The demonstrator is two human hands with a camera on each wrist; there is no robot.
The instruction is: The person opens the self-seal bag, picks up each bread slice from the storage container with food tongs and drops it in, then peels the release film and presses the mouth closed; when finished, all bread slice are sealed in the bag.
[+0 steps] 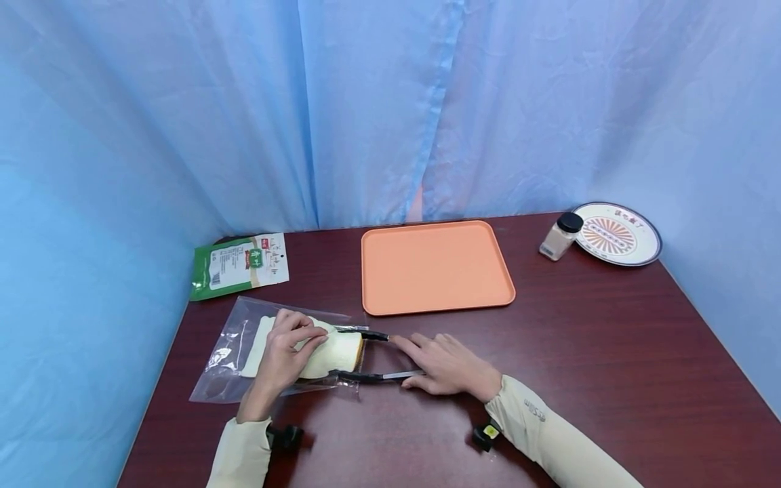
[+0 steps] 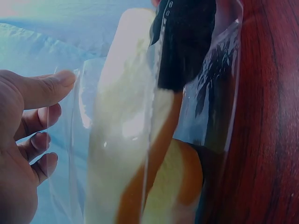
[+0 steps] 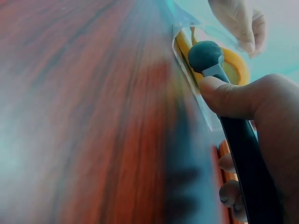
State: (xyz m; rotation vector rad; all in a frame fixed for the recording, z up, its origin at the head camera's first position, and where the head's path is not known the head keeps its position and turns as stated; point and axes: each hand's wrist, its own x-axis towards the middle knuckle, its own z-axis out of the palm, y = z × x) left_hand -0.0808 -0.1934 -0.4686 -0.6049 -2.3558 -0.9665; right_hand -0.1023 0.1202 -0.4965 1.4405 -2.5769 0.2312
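Observation:
Bread slices (image 1: 332,356) with a pale crumb and brown crust lie in a clear plastic bag (image 1: 222,366) at the table's left. My left hand (image 1: 287,346) reaches over the bag and pinches its film between thumb and fingers; the left wrist view shows the thumb (image 2: 63,79) on the film's edge. With my right hand (image 1: 448,366) I grip black-tipped tongs (image 1: 369,377), thumb along one arm in the right wrist view. The two tong tips point left into the bag's mouth, one on either side of the bread. Through the film, one black tip (image 2: 187,46) overlaps a slice.
An orange tray (image 1: 436,268) lies behind the hands. At the back left is a green and white packet (image 1: 241,264). A black-lidded jar (image 1: 560,237) stands beside a patterned plate (image 1: 647,247) at the back right. Blue curtains (image 1: 366,115) surround the dark red table (image 1: 610,352).

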